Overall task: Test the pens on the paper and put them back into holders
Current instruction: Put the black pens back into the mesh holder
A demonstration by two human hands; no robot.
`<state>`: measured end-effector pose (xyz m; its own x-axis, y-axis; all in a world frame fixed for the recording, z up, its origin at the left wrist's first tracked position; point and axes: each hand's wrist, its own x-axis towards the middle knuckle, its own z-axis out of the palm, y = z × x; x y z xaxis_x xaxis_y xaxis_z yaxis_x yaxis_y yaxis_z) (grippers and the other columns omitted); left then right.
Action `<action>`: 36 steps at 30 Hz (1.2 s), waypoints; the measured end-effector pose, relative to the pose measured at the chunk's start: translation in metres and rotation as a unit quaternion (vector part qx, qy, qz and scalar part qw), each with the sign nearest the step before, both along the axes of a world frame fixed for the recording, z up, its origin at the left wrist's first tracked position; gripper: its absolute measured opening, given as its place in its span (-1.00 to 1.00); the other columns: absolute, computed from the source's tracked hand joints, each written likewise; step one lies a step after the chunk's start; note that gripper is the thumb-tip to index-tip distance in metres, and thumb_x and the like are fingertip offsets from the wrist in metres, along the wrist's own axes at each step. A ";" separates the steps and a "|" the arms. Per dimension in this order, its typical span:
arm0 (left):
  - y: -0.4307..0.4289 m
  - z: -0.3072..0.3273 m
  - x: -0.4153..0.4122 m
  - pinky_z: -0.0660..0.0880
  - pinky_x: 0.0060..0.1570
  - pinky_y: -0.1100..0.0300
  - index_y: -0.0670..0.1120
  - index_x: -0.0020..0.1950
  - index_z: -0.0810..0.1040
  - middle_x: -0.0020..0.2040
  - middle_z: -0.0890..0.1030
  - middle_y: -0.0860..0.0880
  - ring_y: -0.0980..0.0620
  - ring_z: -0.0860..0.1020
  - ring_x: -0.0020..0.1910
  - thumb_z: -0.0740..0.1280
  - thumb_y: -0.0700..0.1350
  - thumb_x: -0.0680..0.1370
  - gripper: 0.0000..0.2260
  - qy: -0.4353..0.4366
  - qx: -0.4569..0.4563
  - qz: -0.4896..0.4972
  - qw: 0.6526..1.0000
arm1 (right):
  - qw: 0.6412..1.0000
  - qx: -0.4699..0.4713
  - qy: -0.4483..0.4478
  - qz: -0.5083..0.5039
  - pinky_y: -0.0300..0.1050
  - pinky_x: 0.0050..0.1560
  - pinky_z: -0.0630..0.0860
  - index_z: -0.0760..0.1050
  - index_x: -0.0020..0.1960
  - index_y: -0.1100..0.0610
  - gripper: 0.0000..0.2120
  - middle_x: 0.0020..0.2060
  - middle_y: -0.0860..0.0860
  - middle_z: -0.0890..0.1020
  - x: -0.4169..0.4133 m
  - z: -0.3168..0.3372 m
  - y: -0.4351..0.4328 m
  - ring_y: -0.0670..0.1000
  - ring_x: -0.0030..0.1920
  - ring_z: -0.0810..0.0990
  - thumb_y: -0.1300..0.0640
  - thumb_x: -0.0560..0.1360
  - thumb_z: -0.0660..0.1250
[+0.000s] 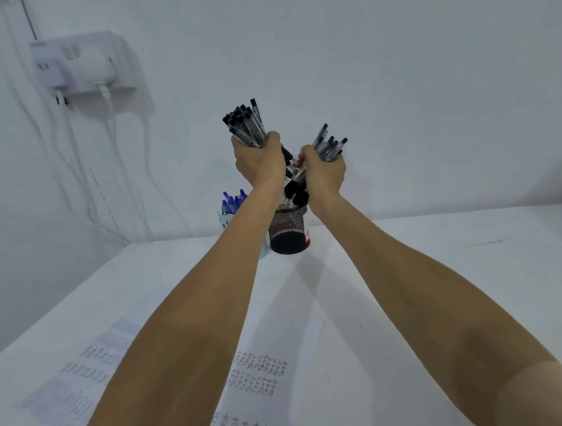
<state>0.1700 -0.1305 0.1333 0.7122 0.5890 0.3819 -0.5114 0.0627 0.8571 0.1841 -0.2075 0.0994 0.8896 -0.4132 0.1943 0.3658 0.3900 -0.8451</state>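
My left hand (258, 159) grips a bundle of black-capped clear pens (245, 124), raised above the table. My right hand (324, 170) grips a second bundle of black pens (329, 144) beside it. Both hands hover over a black mesh holder (287, 229) at the far end of the table; a few pen ends show between the hands and its rim. To its left a light blue holder (226, 221) carries several blue pens (234, 201). Paper (258, 377) covered in pen marks lies on the table under my forearms.
The white table (444, 284) runs up to a white wall. A wall socket box (83, 65) with plugs and hanging cables sits at the upper left. More written sheets (72, 387) lie at the lower left.
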 end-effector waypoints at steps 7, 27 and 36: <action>0.001 -0.010 0.009 0.57 -0.25 0.20 -0.10 0.06 0.44 -0.20 0.55 0.04 0.05 0.57 -0.29 0.39 -0.27 0.53 -0.81 0.011 0.080 0.027 0.996 | 0.960 -0.273 -0.003 -0.054 -0.08 -0.07 0.55 0.51 -0.10 0.05 -0.83 -0.22 -0.06 0.66 0.000 -0.009 -0.007 -0.02 -0.15 0.64 0.00 0.41 0.44; -0.015 -0.003 -0.002 0.49 -0.36 0.33 -0.13 0.12 0.49 -0.16 0.57 0.02 0.09 0.55 -0.28 0.39 -0.28 0.54 -0.80 0.022 0.097 -0.029 0.995 | 0.913 -0.385 0.106 -0.083 -0.13 -0.26 0.52 0.35 -0.27 0.11 -0.69 -0.31 -0.01 0.51 -0.019 0.035 -0.033 -0.05 -0.32 0.50 -0.01 0.44 0.42; -0.027 -0.034 -0.005 0.46 -0.16 0.18 -0.08 0.10 0.46 -0.13 0.57 0.01 0.08 0.53 -0.23 0.40 -0.26 0.55 -0.80 0.067 -0.002 -0.058 0.996 | 0.958 -0.277 0.053 -0.055 -0.01 -0.03 0.69 0.63 -0.08 0.13 -0.83 -0.33 -0.03 0.72 -0.037 0.003 -0.050 -0.02 -0.29 0.74 0.07 0.37 0.43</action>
<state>0.1652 -0.1570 0.0993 0.8199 0.5008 0.2776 -0.3821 0.1174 0.9166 0.1469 -0.2577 0.1023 0.8734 -0.3650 0.3224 0.2798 -0.1658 -0.9456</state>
